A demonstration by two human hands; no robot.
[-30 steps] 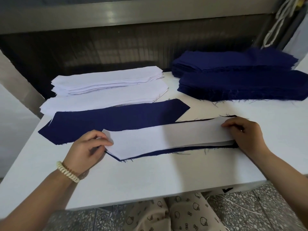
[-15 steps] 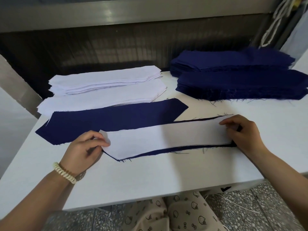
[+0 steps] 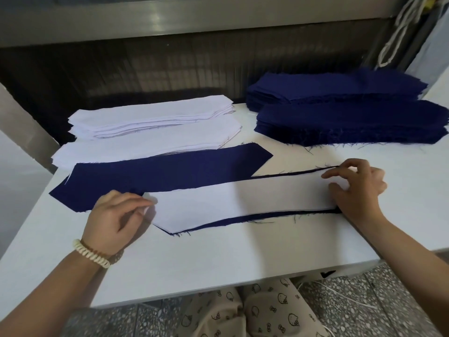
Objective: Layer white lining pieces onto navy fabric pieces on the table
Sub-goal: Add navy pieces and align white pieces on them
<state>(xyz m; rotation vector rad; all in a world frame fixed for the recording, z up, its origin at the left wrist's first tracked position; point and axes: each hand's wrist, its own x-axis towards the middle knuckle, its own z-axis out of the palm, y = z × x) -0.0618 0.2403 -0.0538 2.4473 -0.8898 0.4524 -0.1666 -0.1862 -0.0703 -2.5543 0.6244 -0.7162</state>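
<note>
A long white lining piece (image 3: 238, 203) lies on top of a navy fabric piece (image 3: 243, 218), whose dark edge shows along the near and far sides. My left hand (image 3: 116, 217) pinches the lining's pointed left end. My right hand (image 3: 354, 188) pinches the right end with curled fingers. A second navy piece (image 3: 158, 173) lies bare just behind, its pointed end toward the right.
Two stacks of white lining (image 3: 150, 120) sit at the back left of the white table (image 3: 218, 263). Two stacks of navy pieces (image 3: 347, 110) sit at the back right. A dark wall runs behind. My knees show below the table's near edge.
Both hands have stayed at the ends of the white lining with only small finger shifts; the lining sits slightly more squarely over the navy piece.
</note>
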